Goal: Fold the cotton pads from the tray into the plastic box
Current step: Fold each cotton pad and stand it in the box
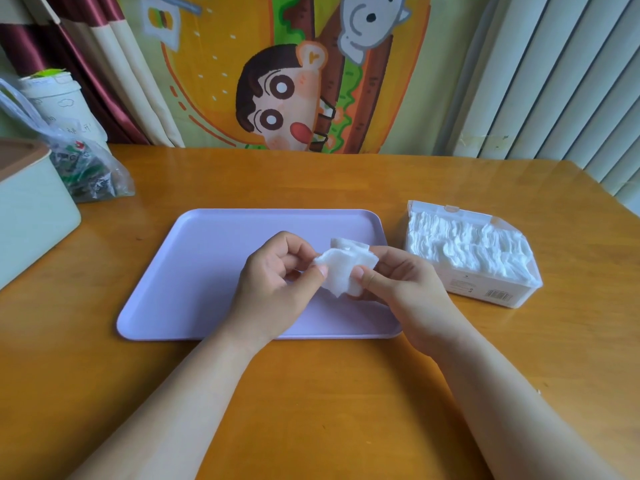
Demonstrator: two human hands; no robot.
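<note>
Mid-fold: left hand [277, 271] and right hand [391, 282] both pinched one cotton pad [346, 271] above the tray [207, 258]; possibly a second pad behind. Next: finish crease, place into plastic box [485, 289]

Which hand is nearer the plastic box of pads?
Right. The right hand pinches the cotton pad over the tray, just left of the plastic box; the left hand pinches the pad's other edge, farther left.

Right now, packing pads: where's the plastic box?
Head view: the plastic box sits on the table, right of the purple tray, beyond the right hand.
</note>
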